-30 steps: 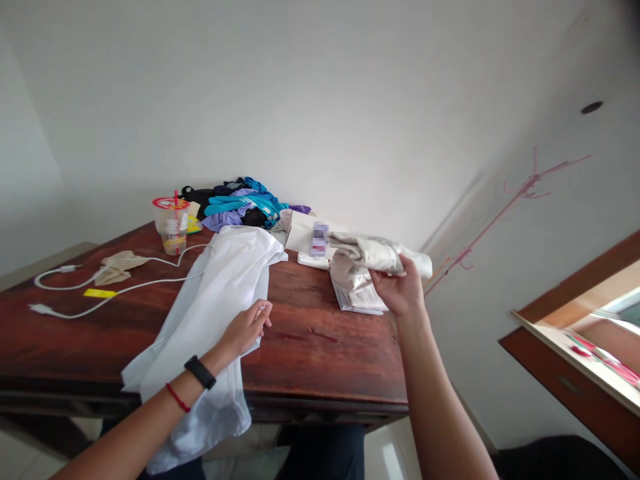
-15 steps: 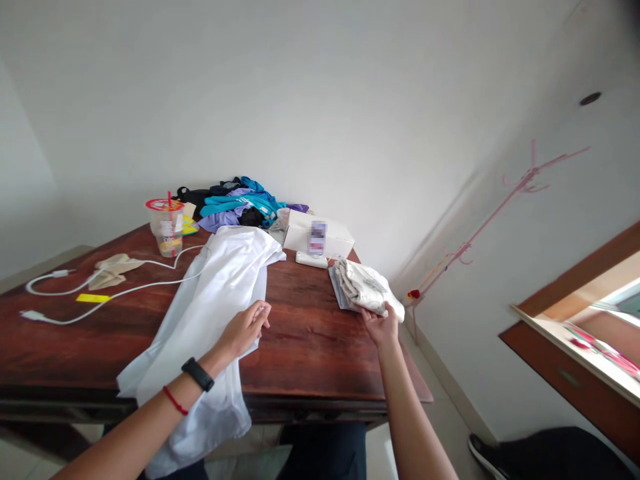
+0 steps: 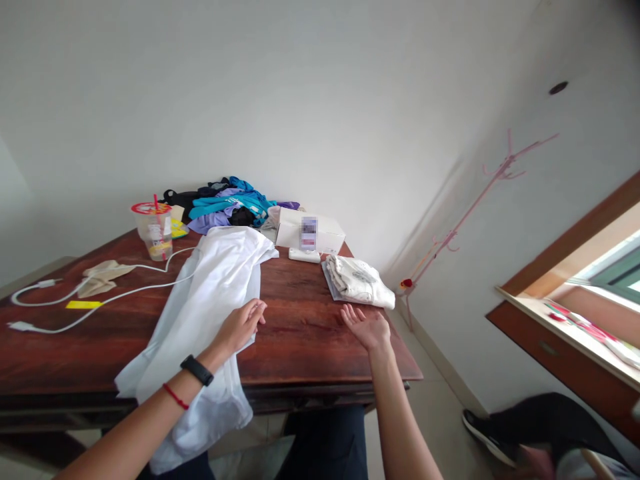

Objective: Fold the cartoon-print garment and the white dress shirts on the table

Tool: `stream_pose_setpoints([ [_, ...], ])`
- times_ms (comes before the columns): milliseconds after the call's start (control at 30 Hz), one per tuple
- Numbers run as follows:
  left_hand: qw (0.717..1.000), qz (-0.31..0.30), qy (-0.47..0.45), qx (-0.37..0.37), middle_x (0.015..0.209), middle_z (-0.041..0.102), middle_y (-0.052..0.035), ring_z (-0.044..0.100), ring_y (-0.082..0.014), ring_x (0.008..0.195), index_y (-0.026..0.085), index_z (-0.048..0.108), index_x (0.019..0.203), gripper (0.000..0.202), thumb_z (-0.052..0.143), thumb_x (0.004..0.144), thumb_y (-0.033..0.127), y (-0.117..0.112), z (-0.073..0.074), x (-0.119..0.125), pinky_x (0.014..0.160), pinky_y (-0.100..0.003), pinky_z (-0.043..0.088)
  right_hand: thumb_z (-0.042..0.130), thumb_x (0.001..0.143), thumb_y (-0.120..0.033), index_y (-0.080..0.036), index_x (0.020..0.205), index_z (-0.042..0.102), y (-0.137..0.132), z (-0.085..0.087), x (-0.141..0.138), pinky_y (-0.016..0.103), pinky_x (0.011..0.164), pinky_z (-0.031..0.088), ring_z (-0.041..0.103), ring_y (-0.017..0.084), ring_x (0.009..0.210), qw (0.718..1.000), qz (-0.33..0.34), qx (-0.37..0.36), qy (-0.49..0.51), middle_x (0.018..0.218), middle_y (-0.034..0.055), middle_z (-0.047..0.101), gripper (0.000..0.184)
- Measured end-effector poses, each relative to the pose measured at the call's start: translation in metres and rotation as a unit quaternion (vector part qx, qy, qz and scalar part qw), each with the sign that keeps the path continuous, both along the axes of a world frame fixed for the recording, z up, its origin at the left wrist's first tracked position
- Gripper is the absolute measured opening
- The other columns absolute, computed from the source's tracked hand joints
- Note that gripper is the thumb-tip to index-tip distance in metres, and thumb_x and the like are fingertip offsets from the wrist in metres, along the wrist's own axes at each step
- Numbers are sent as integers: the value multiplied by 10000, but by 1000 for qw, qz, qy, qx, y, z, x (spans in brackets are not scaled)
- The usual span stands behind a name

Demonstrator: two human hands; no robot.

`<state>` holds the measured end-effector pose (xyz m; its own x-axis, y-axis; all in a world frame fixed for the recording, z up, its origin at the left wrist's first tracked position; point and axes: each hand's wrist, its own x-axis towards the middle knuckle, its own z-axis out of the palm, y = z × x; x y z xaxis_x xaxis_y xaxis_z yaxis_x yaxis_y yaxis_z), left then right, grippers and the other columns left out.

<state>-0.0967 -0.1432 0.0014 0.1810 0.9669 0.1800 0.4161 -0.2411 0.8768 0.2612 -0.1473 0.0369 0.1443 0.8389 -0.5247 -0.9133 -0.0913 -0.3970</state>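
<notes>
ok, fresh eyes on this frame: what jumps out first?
The big white garment draped over the near edge of the dark wooden table, the left hand resting on it. The right hand is open and empty beside a folded cream garment at the table's right end. A colourful clothes pile sits at the back.

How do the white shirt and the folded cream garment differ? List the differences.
The white shirt lies spread open and hangs over the near edge of the table; the folded cream garment is a compact bundle lying wholly on top, near the right edge. The shirt covers far more of the table than the bundle. The left hand rests on the shirt; the right hand is open, apart from the bundle. Both are pale cloth.
</notes>
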Motion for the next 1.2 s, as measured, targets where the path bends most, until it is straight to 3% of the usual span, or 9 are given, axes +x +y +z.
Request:
stream_pose_setpoints([
  [167,1000,-2,4,15,815,714,-28,607,-164,585,226,631,1021,453,369,1002,595,0,-2,0,614,-283,477,187,1019,-466,-244,1305,444,-10,0,-21,458,795,623,677,223,1103,998,-67,8,-1,1285,142,569,444],
  [367,999,-7,27,34,793,712,-22,598,-164,569,222,642,1015,448,364,1006,573,-2,1,1,598,-272,467,242,988,-572,-232,1228,500,-11,13,-31,397,745,657,688,204,977,976,-164,135,54,1139,129,604,490],
  [567,999,-3,38,32,803,727,-18,619,-166,575,226,648,1028,435,368,996,558,-5,7,3,623,-274,479,521,968,-554,-215,1146,625,-27,29,-45,142,507,559,615,90,697,913,5,403,70,970,42,641,397],
  [733,998,-1,52,26,808,732,-16,626,-172,582,222,652,1028,439,370,991,557,-6,10,3,627,-282,485,410,941,-742,-222,1008,644,-26,18,-52,111,266,311,449,46,398,845,209,491,30,807,10,640,574],
  [800,998,-3,53,27,807,731,-16,639,-178,601,222,656,1031,436,369,992,549,-6,10,3,637,-284,490,409,834,-875,-196,972,632,-19,11,-57,151,256,337,497,77,368,795,348,497,-17,764,41,674,728],
  [900,998,-4,57,29,810,726,-21,661,-190,650,218,659,1036,430,367,999,531,-6,11,4,646,-283,492,591,551,-982,-132,993,647,-3,17,-69,252,299,465,697,240,518,671,574,464,-68,840,184,750,959],
  [967,998,-2,65,28,817,724,-22,670,-195,678,217,659,1030,427,369,1003,529,-6,11,4,650,-281,491,785,477,-861,-100,1115,666,7,34,-80,304,402,562,768,351,760,563,701,427,-102,1054,272,746,1000],
  [1067,997,-3,70,20,825,722,-21,664,-193,676,217,656,1025,429,370,1008,537,-7,12,5,646,-281,485,915,616,-549,-176,1276,657,19,63,-99,308,633,630,742,342,1045,415,815,352,-198,1334,214,663,800],
  [1200,997,-5,69,15,812,716,-23,649,-190,659,219,654,1024,443,359,1018,550,-9,13,5,643,-279,477,870,702,-445,-177,1019,750,34,66,-126,284,630,596,761,228,775,382,776,272,-422,1005,103,776,431],
])
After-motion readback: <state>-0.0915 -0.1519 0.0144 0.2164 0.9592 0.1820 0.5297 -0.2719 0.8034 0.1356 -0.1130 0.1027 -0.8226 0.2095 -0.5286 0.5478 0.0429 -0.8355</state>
